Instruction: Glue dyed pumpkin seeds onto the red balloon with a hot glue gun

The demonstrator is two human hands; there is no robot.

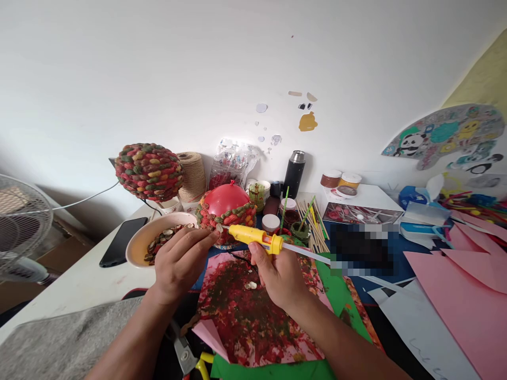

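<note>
My right hand (279, 272) is wrapped round a yellow glue gun (253, 237) with a long clear glue stick out of its back. Its nozzle points left, close to a small pale shell piece (219, 229) pinched between the fingertips of my left hand (182, 258). Just behind both hands sits a red balloon (227, 200), ringed with red, green and brown painted shell pieces around its lower part. To the left, a bowl (137, 245) holds more shell pieces. Below my hands lies a paint-stained pink sheet (253, 322) with a loose pale shell piece (251, 285) on it.
A finished shell-covered ball (148, 171) stands at the back left beside a twine spool (192, 177). Paint jars (270, 224), sticks (315, 227) and a black flask (294, 171) are behind. Pliers (184, 353) lie near the front, a phone (122, 243) left, pink papers (455, 295) right.
</note>
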